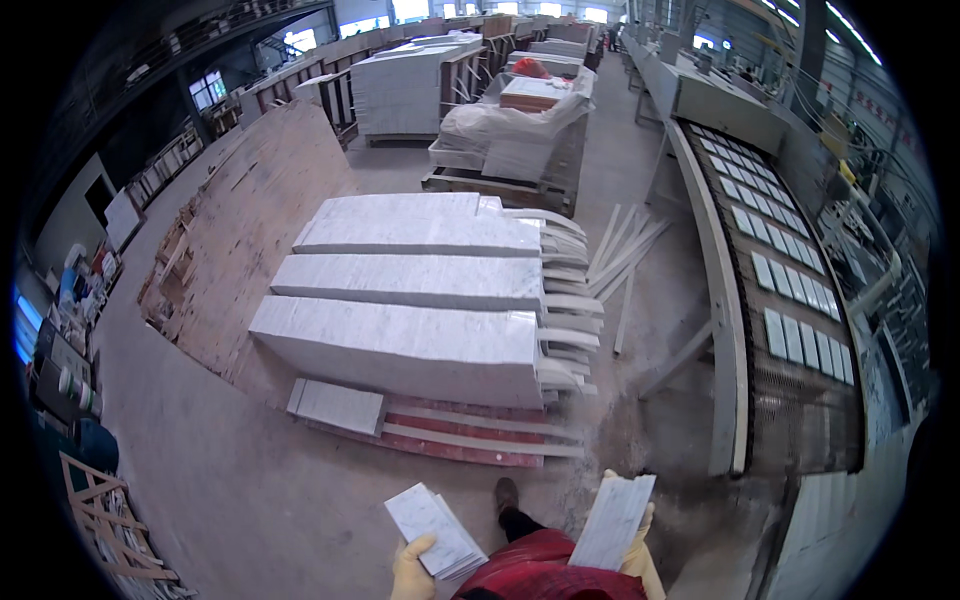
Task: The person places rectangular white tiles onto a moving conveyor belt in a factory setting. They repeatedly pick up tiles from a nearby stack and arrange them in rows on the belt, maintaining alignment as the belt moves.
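Slabs (410,300) of pale stone in three long stacks lie on a red pallet (470,440) well ahead of my hands, and a conveyor (790,330) carrying rows of small tiles (790,290) runs off ahead and to the right of my right grip. Nearer, I see my left hand (412,572), gloved yellow, closed around a small stack of tiles (436,530) fanned out above the thumb. My right hand (640,555) grips one long tile (612,520), tilted up just above the fingers.
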A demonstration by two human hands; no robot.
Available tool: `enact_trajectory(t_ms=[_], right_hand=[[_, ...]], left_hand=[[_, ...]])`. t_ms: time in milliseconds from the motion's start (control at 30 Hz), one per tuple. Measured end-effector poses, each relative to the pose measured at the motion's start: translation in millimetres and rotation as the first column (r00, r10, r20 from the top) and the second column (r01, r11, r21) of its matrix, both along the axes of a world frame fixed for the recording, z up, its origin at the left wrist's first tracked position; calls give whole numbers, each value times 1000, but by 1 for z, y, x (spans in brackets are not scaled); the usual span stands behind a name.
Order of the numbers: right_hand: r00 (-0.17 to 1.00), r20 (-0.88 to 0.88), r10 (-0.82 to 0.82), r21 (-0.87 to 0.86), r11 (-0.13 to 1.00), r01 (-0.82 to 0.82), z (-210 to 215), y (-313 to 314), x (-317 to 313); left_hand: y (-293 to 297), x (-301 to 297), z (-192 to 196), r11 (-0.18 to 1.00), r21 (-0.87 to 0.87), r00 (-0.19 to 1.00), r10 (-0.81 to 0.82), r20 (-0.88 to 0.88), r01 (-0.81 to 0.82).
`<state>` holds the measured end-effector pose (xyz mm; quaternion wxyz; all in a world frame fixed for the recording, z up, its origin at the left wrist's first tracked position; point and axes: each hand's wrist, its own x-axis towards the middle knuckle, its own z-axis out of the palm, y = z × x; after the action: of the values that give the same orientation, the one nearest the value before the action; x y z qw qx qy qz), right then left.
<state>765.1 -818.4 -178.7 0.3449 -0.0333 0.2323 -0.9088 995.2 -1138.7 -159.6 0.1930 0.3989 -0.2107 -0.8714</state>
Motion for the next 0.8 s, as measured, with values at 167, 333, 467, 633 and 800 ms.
enact_trajectory(t_ms=[167, 333, 467, 633, 800], right_hand=[[973, 225, -56, -81, 994, 76, -9, 78, 79], [972, 125, -198, 134, 974, 181, -6, 126, 130], [932, -12, -363, 245, 902, 355, 25, 154, 167], [873, 0, -488, 295, 834, 466, 52, 211, 197], [757, 56, -651, 232, 746, 624, 84, 289, 221]], left_hand=[[68, 57, 1, 999, 51, 1000, -13, -13, 14], [107, 105, -19, 992, 128, 999, -20, 39, 14], [124, 104, 1, 992, 49, 987, -123, 102, 118], [151, 81, 38, 966, -58, 952, -237, 193, 252], [206, 29, 60, 885, -81, 877, -435, 204, 458]])
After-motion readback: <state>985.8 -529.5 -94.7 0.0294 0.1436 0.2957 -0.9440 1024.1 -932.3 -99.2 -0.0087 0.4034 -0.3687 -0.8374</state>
